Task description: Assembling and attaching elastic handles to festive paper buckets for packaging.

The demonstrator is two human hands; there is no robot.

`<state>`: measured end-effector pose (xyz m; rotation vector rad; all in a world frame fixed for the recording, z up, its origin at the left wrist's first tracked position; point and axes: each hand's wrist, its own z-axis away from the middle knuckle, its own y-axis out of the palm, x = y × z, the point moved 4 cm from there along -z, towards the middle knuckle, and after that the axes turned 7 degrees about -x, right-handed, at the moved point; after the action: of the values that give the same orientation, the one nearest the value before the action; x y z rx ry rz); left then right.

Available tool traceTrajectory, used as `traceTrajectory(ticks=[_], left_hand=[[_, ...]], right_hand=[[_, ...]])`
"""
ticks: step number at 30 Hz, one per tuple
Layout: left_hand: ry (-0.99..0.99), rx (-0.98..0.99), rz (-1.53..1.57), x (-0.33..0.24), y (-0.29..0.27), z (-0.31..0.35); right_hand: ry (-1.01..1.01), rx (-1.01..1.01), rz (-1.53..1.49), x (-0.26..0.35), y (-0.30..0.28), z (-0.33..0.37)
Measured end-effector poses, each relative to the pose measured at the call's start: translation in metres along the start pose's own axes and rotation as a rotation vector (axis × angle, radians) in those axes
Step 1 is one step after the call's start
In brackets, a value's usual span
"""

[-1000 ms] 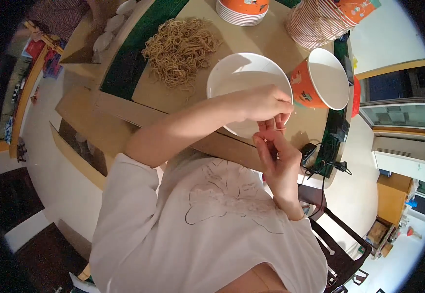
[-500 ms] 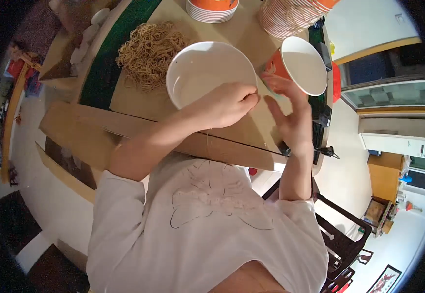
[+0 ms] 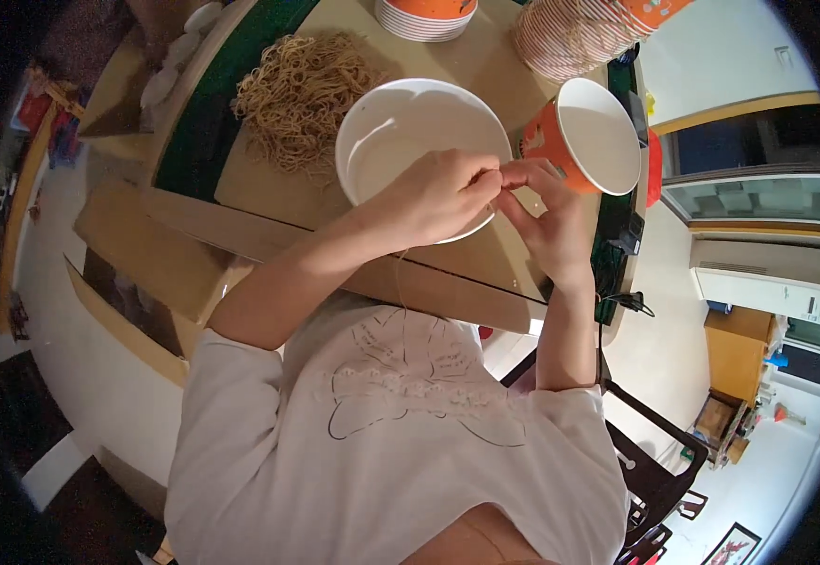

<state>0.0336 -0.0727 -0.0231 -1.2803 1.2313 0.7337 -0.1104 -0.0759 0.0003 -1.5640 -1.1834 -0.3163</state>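
Observation:
Over the near right rim of a white round bowl (image 3: 410,99), my two hands meet at the fingertips. My left hand (image 3: 438,200) is closed in a pinch, with a thin thread (image 3: 399,282) hanging from beneath it toward my shirt. My right hand (image 3: 553,221) pinches at the same spot; whatever lies between its thumb and forefinger is too small to make out. Beyond the bowl on the left lies a tangled heap of thin tan strands (image 3: 306,104). An orange paper tub (image 3: 546,141) with a white inside leans on its side to the right of the bowl.
Stacked orange and white paper tubs (image 3: 426,24) stand at the far edge, and a taller tilted stack (image 3: 565,42) is to their right. A black plug with a cable (image 3: 628,301) hangs by the table's right edge. Open cardboard boxes (image 3: 137,292) are at the left, a dark chair (image 3: 659,461) at the right.
My right hand has moved left, its spread fingers closing to meet my left fingertips. The bowl, heap and tubs appear slightly farther right in the view.

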Motion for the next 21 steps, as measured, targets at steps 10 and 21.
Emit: traceTrajectory(ticks=[10, 21], left_hand=[[0.352, -0.049, -0.23, -0.009, -0.006, 0.013], [0.586, -0.059, -0.66, -0.023, 0.001, 0.011]], right_hand=[[0.195, -0.111, -0.285, -0.017, 0.003, 0.001], [0.162, -0.094, -0.155, -0.017, 0.0, 0.002]])
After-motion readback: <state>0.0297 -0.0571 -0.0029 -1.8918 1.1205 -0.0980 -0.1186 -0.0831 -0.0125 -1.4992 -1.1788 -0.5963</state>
